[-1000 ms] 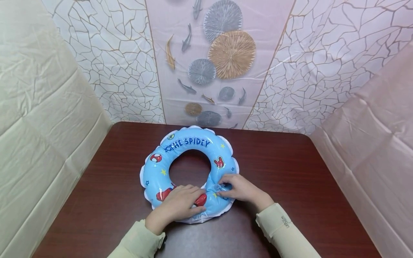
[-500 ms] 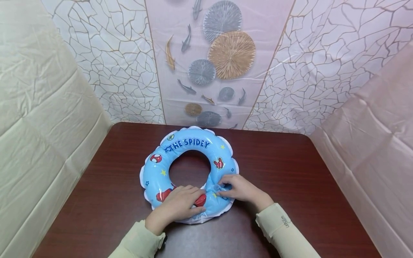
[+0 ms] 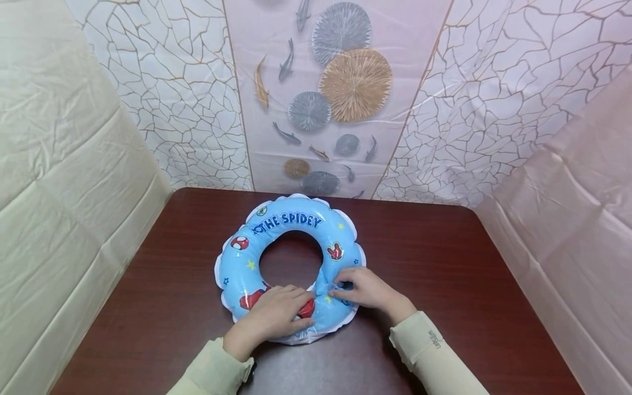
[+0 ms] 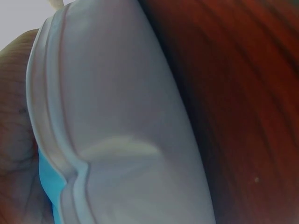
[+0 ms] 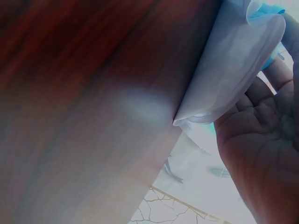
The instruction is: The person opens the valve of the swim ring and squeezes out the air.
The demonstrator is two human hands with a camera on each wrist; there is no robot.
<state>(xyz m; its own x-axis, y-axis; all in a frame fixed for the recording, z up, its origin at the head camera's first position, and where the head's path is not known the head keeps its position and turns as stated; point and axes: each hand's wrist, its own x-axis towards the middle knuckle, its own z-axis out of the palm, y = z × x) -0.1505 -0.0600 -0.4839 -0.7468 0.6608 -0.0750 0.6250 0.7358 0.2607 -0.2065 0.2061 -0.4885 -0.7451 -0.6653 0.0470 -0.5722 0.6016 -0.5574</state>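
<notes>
A blue inflatable swim ring (image 3: 296, 206) with a scalloped white edge and cartoon prints lies flat on the table. Across its front part rests my left hand (image 3: 276, 312), palm down, fingers nearly straight. On the ring's front right, my right hand (image 3: 367, 288) pinches a small clear valve (image 3: 338, 286) between thumb and fingers; the vinyl around it is creased. The left wrist view shows the ring's pale underside (image 4: 121, 93) against the edge of the palm. In the right wrist view, the right hand (image 5: 261, 126) curves over the ring's outer edge; its fingertips are hidden.
The dark red-brown wooden table (image 3: 434, 263) extends on both sides of the ring. A patterned cloth backdrop (image 3: 316, 137) hangs behind it, and cream fabric walls (image 3: 84, 192) stand at left and right.
The fingers and thumb of my right hand shift slightly at the valve. The left hand and the swim ring stay in place.
</notes>
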